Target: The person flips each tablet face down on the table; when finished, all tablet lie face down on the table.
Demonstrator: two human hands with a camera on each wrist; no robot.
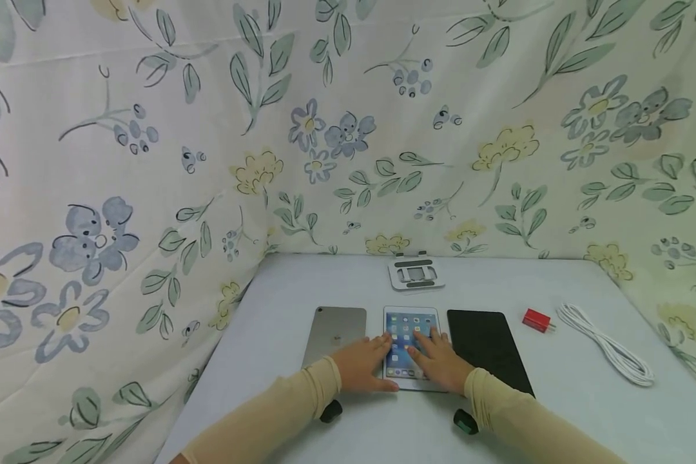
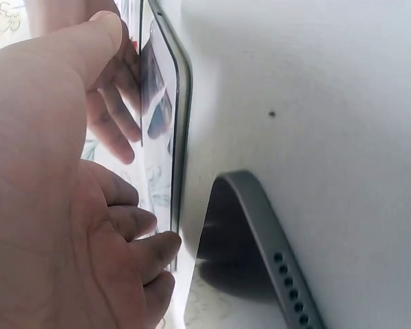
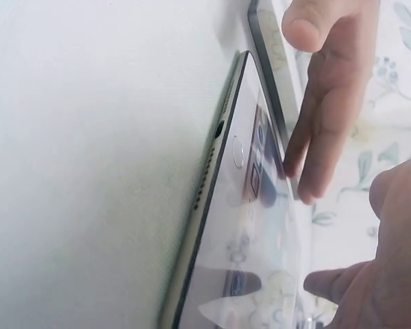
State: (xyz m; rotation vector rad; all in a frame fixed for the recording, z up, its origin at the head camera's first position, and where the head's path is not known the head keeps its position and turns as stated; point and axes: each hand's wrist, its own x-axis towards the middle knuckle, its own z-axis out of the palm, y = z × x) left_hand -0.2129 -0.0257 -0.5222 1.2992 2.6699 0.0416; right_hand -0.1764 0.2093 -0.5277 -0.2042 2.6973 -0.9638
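Observation:
A white tablet (image 1: 399, 354) with a home button and lit app icons lies face up in the middle of the table. Along its left edge rests my left hand (image 1: 362, 364), fingers extended, thumb near the lower left corner. My right hand (image 1: 445, 366) is over the right part of the screen with fingers spread. In the right wrist view, the fingers of the right hand (image 3: 390, 260) hover close over the glass, which mirrors them. The left wrist view has the left hand's fingertips (image 2: 166, 245) right at the tablet's edge. Neither hand grips anything.
A grey tablet (image 1: 341, 328) lies back up on the left, partly behind my left hand. To the right is a black tablet or case (image 1: 484, 341). Farther right are a red charger plug (image 1: 537, 320) and a coiled white cable (image 1: 606, 345). A silver stand (image 1: 416, 276) lies at the back.

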